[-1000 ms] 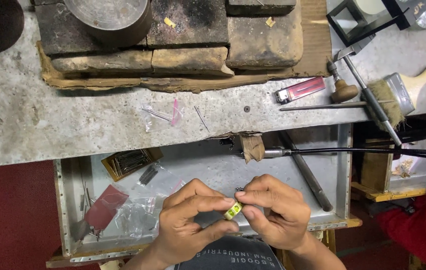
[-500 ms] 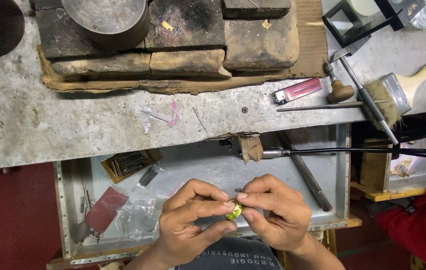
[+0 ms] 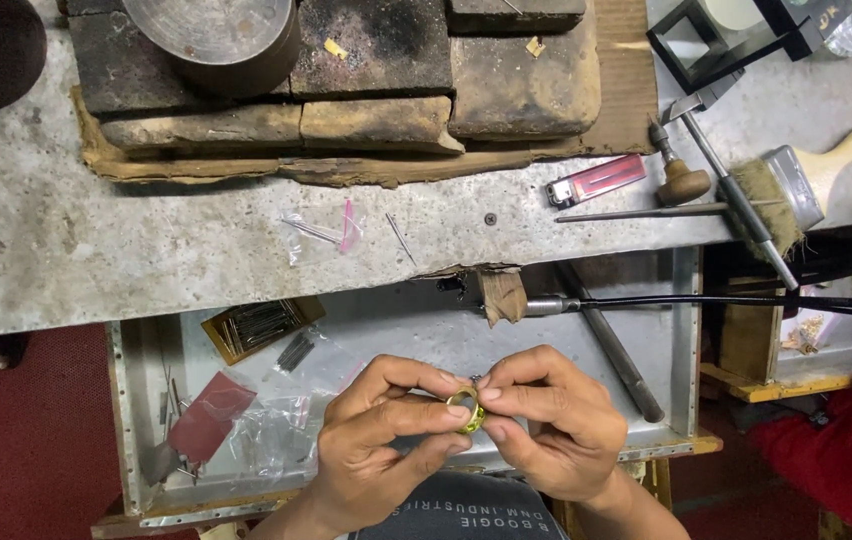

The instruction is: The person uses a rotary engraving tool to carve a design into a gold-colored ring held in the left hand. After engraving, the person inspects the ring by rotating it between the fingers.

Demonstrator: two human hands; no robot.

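A small gold-coloured ring (image 3: 466,410) is pinched between the fingertips of both my hands, above an open metal drawer (image 3: 691,340). My left hand (image 3: 381,440) grips it from the left with thumb and forefinger. My right hand (image 3: 546,425) holds it from the right, fingers curled close around it. Both hands hover just over the drawer's front edge, near my lap.
Drawer holds a card of thin needles (image 3: 256,325), clear bags and a red packet (image 3: 208,415). On the worn bench: charred blocks (image 3: 386,60), a metal dish (image 3: 211,35), a red lighter (image 3: 596,180), a brush (image 3: 796,185), a wooden-handled tool (image 3: 681,180). A black flexible shaft (image 3: 746,300) crosses right.
The hands and ring stay in nearly the same place; the fingers shift slightly on the ring. The view has drifted a little.
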